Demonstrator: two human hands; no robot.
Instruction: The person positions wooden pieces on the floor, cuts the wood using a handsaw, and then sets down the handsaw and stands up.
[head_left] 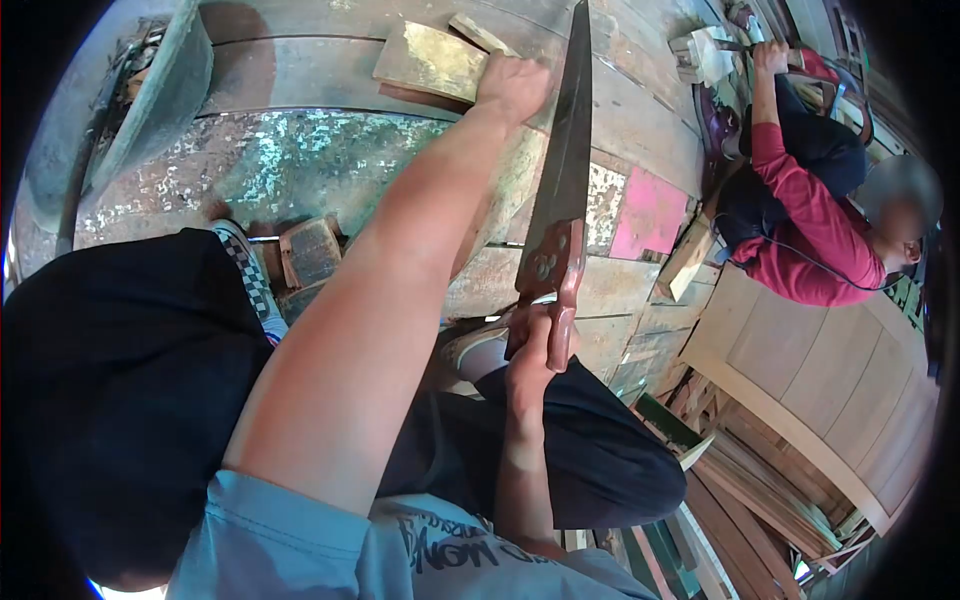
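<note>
My right hand (535,350) is wrapped round the brown wooden handle of a handsaw (560,170). The saw's long dark blade points up and away from me, tilted slightly right. My left arm stretches forward, and my left hand (515,85) is curled closed at the right end of a thick wooden block (435,60) with a pale, worn top. A thin wooden strip (482,34) lies behind the block and runs towards the same hand. The fingertips are hidden, so what they grip cannot be told.
Worn planks with flaking turquoise paint (290,160) spread beneath me. A large grey basin (165,110) stands at the left. A small wooden block (310,252) lies near my foot. At the right, another person (810,200) crouches beside a wooden panel (810,350) and stacked timber (770,490).
</note>
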